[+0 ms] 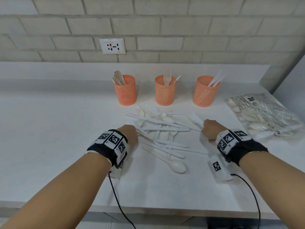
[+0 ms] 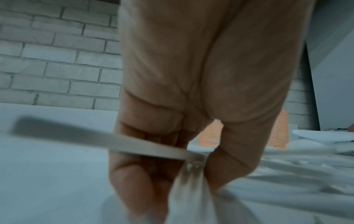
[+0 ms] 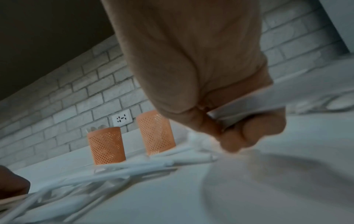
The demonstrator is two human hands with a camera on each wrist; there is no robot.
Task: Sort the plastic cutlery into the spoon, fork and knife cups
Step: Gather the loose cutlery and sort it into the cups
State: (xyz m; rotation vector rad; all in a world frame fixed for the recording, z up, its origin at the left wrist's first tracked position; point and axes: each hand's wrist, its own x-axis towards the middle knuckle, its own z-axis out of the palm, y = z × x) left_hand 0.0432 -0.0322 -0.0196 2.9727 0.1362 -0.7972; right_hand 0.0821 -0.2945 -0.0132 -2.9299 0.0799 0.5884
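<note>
A white countertop (image 1: 49, 129) runs under a pale brick wall (image 1: 165, 30) with a wall socket (image 1: 112, 46) at 11 o'clock. Three orange mesh cups (image 1: 165, 90) stand at 12, the cutlery pile (image 1: 161, 134) just before them. The left hand (image 1: 129, 134) pinches a beige handle (image 2: 134, 145); the right hand (image 1: 210, 129) grips a white knife (image 3: 268, 98). A plastic bag (image 1: 264, 114) lies at 2.

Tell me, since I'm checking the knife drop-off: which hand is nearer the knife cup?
Right. The right hand grips cutlery just in front of the knife cup; the left hand is at the pile's far side, nearer the spoon cup.
</note>
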